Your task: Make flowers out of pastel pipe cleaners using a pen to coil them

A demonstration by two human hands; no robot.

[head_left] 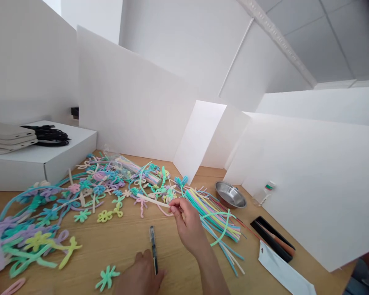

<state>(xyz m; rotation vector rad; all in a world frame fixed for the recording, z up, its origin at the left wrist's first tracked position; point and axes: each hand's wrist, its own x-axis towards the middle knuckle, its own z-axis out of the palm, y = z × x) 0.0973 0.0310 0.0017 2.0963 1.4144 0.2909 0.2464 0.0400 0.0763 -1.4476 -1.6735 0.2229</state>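
Note:
My right hand (187, 223) is closed in a pinch on one end of a white pipe cleaner (153, 200), which points left over the pile. Low in the view, my left hand (140, 272) rests at the table with its fingers curled. The lower end of a black pen (153, 248) with a clear cap runs between its thumb and forefinger. A mint-green pipe-cleaner flower (107, 277) lies just left of that hand. Beyond my right wrist lies a bundle of straight, pastel pipe cleaners (215, 215).
Twisted pipe-cleaner flowers (86, 184) cover the table's left side. A metal bowl (230, 194), a small clear bottle (266, 192), a black case (272, 237) and a white packet (284, 266) are at right. White panels (135, 98) stand behind; a white box (70, 149) bears stacked devices and cables.

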